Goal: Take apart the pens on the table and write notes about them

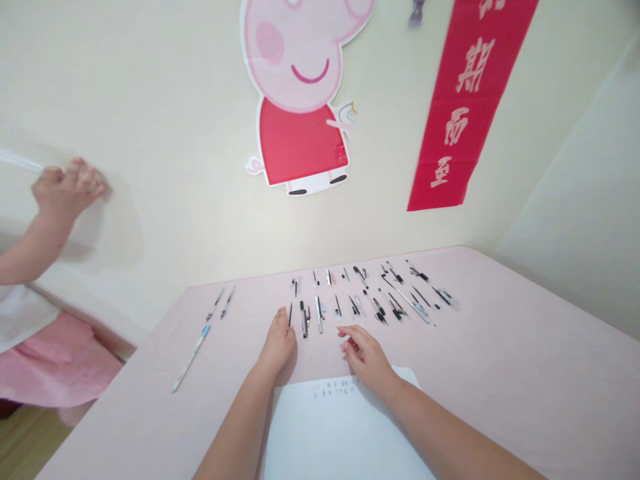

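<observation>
My left hand rests on the table with its fingers stretched out and nothing visibly gripped. Right beside its fingertips is a thin black pen refill; whether they touch I cannot tell. My right hand hovers over the top edge of a white paper sheet, its fingers loosely bent and apart, holding nothing. Just beyond both hands lie several taken-apart pens in small groups, among them a black pen part and a silvery pen barrel. Small dark marks run along the sheet's top.
On the pink table, a blue-capped pen and two slim pens lie at the left. More pen parts spread to the right. A wall with a pig cutout stands behind. Another person's hand touches it.
</observation>
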The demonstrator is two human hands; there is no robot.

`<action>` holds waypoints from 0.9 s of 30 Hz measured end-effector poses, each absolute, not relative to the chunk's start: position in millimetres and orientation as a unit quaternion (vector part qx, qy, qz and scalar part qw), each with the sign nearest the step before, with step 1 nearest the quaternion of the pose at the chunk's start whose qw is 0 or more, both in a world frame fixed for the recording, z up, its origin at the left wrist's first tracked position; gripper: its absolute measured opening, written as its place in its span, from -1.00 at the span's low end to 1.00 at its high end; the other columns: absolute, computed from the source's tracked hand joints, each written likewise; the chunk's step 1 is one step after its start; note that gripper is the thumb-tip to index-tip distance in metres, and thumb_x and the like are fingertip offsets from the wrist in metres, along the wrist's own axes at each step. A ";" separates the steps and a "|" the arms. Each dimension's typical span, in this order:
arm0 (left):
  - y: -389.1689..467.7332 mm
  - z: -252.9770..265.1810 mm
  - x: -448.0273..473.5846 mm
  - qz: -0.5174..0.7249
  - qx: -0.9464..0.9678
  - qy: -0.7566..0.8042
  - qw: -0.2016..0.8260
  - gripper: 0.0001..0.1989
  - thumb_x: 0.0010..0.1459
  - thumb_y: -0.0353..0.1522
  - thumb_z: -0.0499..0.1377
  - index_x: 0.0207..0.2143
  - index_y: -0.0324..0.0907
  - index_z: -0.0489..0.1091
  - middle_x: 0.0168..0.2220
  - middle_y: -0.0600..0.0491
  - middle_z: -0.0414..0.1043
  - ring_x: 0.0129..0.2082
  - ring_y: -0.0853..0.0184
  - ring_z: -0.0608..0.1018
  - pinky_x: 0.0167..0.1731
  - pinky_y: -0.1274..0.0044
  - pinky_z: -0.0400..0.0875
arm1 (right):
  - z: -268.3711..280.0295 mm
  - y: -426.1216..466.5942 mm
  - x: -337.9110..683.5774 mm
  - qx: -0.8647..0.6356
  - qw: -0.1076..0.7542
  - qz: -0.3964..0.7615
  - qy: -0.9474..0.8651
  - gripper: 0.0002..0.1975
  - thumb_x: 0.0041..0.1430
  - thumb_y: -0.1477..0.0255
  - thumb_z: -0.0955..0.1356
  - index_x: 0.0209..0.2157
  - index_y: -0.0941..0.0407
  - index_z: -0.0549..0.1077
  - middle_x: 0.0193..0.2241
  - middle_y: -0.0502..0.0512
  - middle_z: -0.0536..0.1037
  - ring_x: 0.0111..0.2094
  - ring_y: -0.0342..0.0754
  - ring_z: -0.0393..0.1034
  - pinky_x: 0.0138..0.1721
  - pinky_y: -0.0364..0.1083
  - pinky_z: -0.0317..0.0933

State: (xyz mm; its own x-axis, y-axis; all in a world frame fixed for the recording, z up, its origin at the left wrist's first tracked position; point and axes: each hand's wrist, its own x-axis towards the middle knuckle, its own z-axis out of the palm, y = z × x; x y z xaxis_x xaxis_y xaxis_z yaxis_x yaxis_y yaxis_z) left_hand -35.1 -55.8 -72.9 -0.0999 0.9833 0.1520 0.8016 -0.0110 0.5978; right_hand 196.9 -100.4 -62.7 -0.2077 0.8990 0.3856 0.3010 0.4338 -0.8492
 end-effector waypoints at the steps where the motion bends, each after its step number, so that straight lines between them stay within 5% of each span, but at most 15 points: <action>1: -54.7 -74.4 -35.8 0.290 0.641 0.691 0.166 -0.41 0.09 -0.46 -0.08 0.21 -0.36 0.01 0.25 -0.18 0.03 0.25 0.20 0.07 0.23 0.31 -0.07 | -62.7 -100.5 197.0 -0.424 0.465 0.323 -0.707 -0.68 0.12 0.54 0.22 -0.08 0.11 0.40 -0.22 0.14 0.45 -0.35 -0.12 0.36 -0.37 -0.12 0.35; 22: -60.9 -59.0 -32.1 0.360 0.593 0.698 0.173 -0.40 0.03 -0.50 -0.06 0.18 -0.31 0.07 0.21 -0.14 0.10 0.23 0.21 0.12 0.20 0.36 0.01 | -58.8 -101.5 196.4 -0.425 0.463 0.320 -0.709 -0.69 0.12 0.54 0.21 -0.10 0.11 0.41 -0.23 0.14 0.45 -0.33 -0.11 0.36 -0.38 -0.14 0.32; 27: -97.8 -33.3 -11.7 0.337 0.701 0.605 0.170 -0.65 0.07 -0.46 -0.06 -0.10 -0.17 0.34 -0.17 -0.05 0.40 -0.11 0.23 0.44 -0.07 0.36 0.34 | -53.1 -102.5 197.5 -0.434 0.437 0.290 -0.733 -0.75 0.11 0.56 0.22 -0.24 0.13 0.48 -0.40 0.09 0.47 -0.39 -0.10 0.35 -0.33 -0.11 0.27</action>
State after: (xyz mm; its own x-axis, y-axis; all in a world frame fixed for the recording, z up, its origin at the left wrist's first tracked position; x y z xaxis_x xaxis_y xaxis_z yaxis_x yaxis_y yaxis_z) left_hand -11.7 -97.8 -33.3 0.0419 0.9629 0.2668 0.7342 -0.2108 0.6454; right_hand 197.5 -102.5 -53.1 -0.2417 0.8887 0.3896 0.3821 0.4562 -0.8037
